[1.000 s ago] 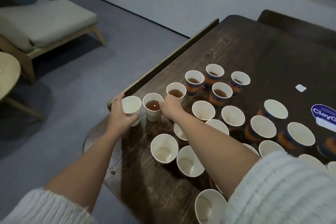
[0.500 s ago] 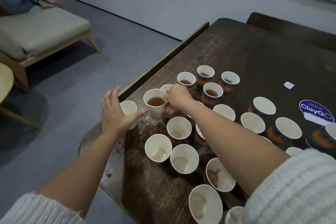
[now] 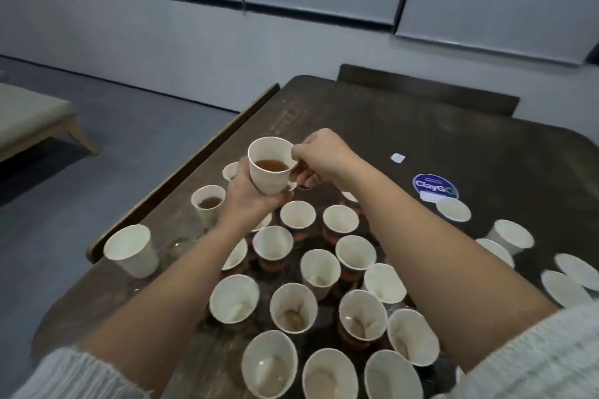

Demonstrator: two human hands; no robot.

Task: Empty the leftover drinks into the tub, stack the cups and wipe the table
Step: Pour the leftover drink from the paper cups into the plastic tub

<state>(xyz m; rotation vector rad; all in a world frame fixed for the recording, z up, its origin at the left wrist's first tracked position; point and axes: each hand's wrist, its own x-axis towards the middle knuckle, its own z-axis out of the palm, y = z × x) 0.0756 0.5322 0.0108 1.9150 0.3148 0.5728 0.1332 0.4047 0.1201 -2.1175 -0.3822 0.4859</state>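
Holding a white cup (image 3: 270, 168) (brown drink inside) above the table (image 3: 389, 126), left hand (image 3: 251, 196) gripping below, right hand (image 3: 319, 155) pinching its rim

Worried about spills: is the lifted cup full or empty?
Partly full: brown drink shows inside the lifted cup, held upright by the left hand and right hand.

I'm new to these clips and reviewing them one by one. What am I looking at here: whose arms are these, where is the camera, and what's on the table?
There is no machine. A camera worn on a person's head looks down at their own two bare hands. The left hand and right hand together hold one paper cup of brown drink above a dark wooden table. Many more paper cups stand below, most nearly empty; one with drink is at the left. A round blue sticker lies at the right.
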